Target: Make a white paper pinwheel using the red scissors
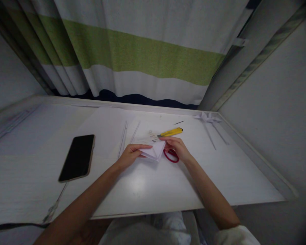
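Observation:
A folded piece of white paper point(154, 150) is held just above the table between both hands. My left hand point(132, 153) pinches its left side, thumb and fingers on opposite faces. At the upper right corner, my right hand point(177, 147) is closed on the paper. Red-handled scissors point(171, 156) lie under and beside my right hand, their blades hidden. Just beyond the paper is a yellow utility knife point(172, 132), with some thin string point(152, 134) near its blade end.
A black phone point(78, 158) lies on the white table point(132, 200) at the left. Thin clear rods point(122, 139) rest left of the string. A folded paper piece on sticks point(208, 118) is at the back right. A curtain point(142, 51) hangs behind.

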`<state>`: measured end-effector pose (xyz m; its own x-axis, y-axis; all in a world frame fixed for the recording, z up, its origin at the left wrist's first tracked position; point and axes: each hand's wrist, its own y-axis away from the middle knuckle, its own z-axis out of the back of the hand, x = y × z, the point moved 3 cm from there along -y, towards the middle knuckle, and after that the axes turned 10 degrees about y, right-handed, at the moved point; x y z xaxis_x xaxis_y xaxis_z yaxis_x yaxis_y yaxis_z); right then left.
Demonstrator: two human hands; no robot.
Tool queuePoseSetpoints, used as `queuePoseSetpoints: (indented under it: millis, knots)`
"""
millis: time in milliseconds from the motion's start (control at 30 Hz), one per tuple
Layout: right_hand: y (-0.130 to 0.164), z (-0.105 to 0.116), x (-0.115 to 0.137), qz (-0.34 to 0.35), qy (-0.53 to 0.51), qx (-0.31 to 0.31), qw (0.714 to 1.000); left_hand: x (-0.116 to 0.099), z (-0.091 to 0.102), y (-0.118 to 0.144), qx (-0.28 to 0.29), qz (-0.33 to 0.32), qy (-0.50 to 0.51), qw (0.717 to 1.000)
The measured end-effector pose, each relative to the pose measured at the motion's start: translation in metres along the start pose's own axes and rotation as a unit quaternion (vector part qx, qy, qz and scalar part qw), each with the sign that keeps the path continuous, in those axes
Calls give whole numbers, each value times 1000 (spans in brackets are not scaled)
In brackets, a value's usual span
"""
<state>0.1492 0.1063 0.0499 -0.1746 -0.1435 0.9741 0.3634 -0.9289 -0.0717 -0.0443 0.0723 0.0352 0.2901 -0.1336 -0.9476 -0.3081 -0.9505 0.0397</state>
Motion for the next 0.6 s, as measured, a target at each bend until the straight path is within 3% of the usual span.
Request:
queuePoseSetpoints:
  millis: [133, 300, 600]
  knots:
    - [1, -6, 9, 19, 61, -9, 998, -7, -5, 1, 18, -18, -47, 999]
    - [2, -16, 3, -8, 112, 22, 993, -12, -10, 3, 44, -20, -75, 996]
    - [2, -14, 0, -44, 91, -8, 995, -10, -6, 2, 17, -10, -19, 1000]
